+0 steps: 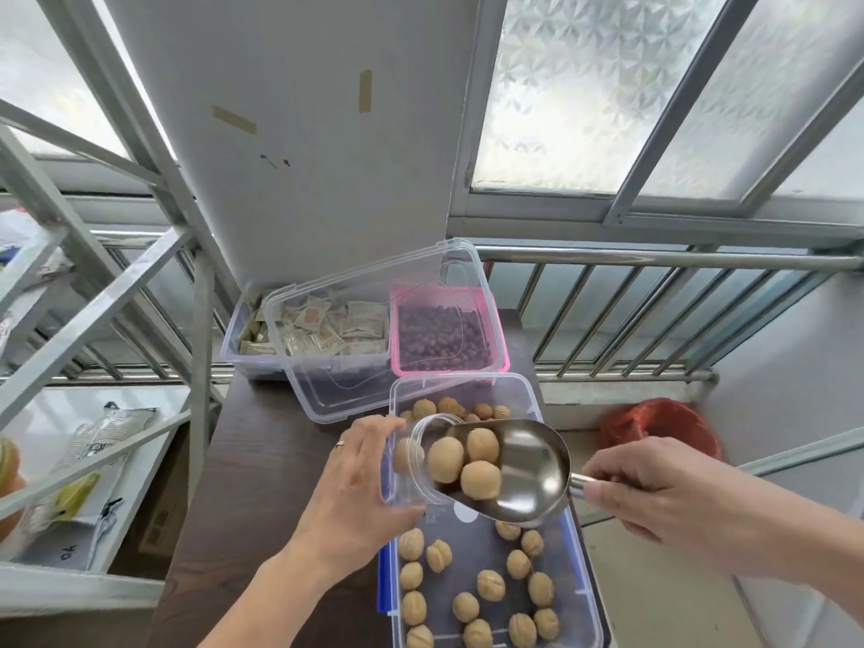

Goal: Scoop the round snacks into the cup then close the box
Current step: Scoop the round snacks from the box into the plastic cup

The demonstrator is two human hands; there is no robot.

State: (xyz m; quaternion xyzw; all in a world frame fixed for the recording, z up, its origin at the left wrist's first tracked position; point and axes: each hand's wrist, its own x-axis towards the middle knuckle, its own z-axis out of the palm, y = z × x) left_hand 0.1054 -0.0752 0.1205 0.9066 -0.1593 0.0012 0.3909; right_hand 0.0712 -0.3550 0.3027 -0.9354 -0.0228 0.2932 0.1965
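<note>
Head view: left hand (348, 484), fingers wrapped around a clear plastic cup (411, 460), holding it tipped on its side with the mouth turned toward the scoop, so snacks can slide straight in; at least one appears already inside. Right hand (664, 500), pinching the handle of a metal scoop (519, 470), lip touching the cup's rim, three round snacks (460, 463) resting near that lip. Both are held above the open clear box (568, 544) on the dark counter (262, 507), likely so any spill drops back among the many snacks left on its floor. Lid (374, 329) leans against two further containers behind, clear of the work; closing not yet begun
</note>
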